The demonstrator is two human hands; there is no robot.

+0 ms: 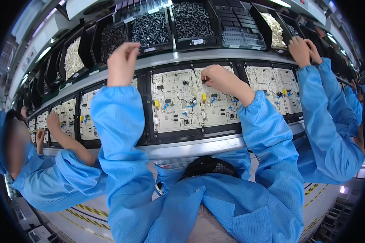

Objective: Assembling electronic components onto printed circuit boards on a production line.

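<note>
Raised at the left, my left hand (pixel 123 65) is in front of the bins, its thumb and fingers curled together. Whatever they hold, if anything, is too small to make out. My right hand (pixel 226 82) is over the upper part of the right-hand circuit board (pixel 220 108), fingers pinched around a small black component (pixel 205 81) close to the board surface. Beside it lies a second pale circuit board (pixel 163 121). Both boards carry black cylinders, yellow blocks and small blue parts, and sit in a black frame (pixel 178 137).
Open bins of black cylindrical components (pixel 150 30) line the far side, with a bin of white parts (pixel 73 58) further left. Clear plastic trays (pixel 241 36) stand among them. A metal rail (pixel 190 146) edges the line. Co-workers in blue sleeves (pixel 324 93) work on both sides.
</note>
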